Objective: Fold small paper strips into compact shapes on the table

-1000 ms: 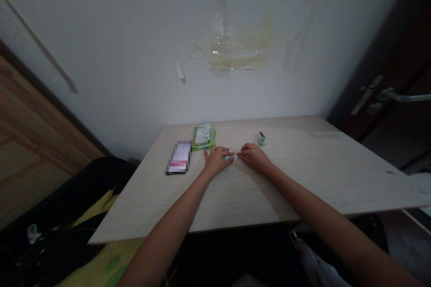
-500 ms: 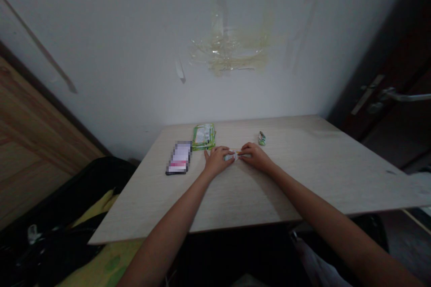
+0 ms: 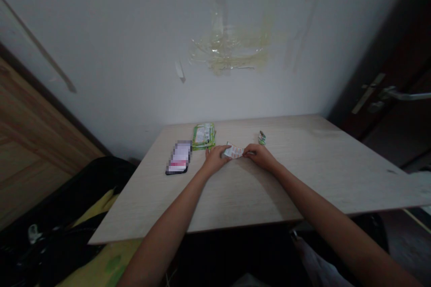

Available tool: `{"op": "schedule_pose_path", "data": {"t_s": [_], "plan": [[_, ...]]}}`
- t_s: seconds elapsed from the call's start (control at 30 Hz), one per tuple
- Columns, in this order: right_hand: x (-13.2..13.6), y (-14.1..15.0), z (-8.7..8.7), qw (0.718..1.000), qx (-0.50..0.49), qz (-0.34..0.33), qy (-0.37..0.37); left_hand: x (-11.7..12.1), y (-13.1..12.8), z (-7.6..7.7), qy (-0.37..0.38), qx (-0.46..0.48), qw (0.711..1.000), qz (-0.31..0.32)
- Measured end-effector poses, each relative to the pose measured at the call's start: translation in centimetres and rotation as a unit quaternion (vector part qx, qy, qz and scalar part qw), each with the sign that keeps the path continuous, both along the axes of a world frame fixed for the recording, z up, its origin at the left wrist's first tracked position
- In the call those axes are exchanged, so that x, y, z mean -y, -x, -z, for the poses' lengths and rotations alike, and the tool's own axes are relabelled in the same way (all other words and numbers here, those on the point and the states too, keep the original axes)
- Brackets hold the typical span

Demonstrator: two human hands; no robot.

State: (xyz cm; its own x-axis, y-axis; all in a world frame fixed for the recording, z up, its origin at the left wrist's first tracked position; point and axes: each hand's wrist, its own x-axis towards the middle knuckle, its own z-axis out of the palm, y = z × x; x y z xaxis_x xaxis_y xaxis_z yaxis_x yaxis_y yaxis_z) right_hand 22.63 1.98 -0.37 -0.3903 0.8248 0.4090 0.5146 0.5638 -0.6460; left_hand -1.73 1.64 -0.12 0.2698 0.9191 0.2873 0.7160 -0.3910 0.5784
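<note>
Head view shows two hands, one printed slip (image 3: 235,150), one phone (image 3: 179,158), one small folded wrapper (image 3: 261,138) and one stack of green packets (image 3: 204,135), whose number I cannot count, all on or above one table (image 3: 235,197). Taking the slip as landmark, the left hand (image 3: 215,158) is at its left end, pinching it between thumb and fingers; the right hand (image 3: 260,155) grips its right end with the fingertips. So the slip spans the gap between both hands. Left of it lies the phone; beyond it, the stack to the left and the wrapper to the right.
</note>
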Motion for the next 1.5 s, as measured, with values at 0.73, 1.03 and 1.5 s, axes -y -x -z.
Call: {"op": "schedule_pose_path", "data": {"t_s": [0.73,1.03,1.5], "plan": [[0.0,0.8,-0.1,0.999,0.014,0.025,-0.031,-0.5,-0.7,0.0,-0.008,0.126,0.992,0.011],[-0.1,1.3,-0.1,0.999,0.009,0.038,-0.021,-0.3,-1.3,0.0,0.001,0.144,0.989,0.021],[-0.4,2.0,-0.1,0.995,0.071,0.066,-0.038,-0.5,-0.9,0.1,-0.003,0.131,0.991,-0.012]]}}
